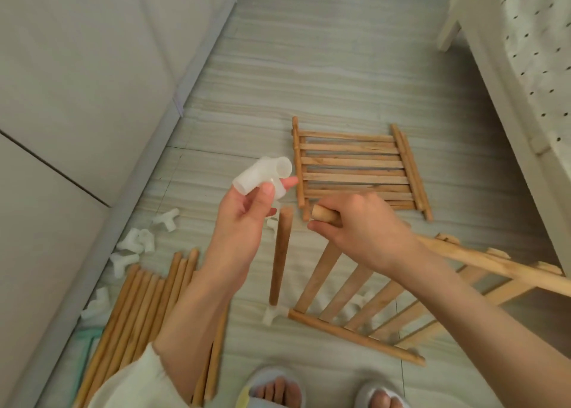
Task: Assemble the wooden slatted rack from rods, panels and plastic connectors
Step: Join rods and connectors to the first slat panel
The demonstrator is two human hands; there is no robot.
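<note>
Where pale tiles (340, 68) run, rods (148, 299) scattered

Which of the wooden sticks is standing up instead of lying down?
The single rod between the two hands stands upright, its bottom end plugged into a white connector on the floor. The bundle of rods at the left lies flat.

the person wears a pale cream sleeve (136, 380) on the left arm, soft and loose at the cuff. the right forearm (482, 309) is bare. both feet are in light open-toe slippers (272, 387), toes showing.
</note>
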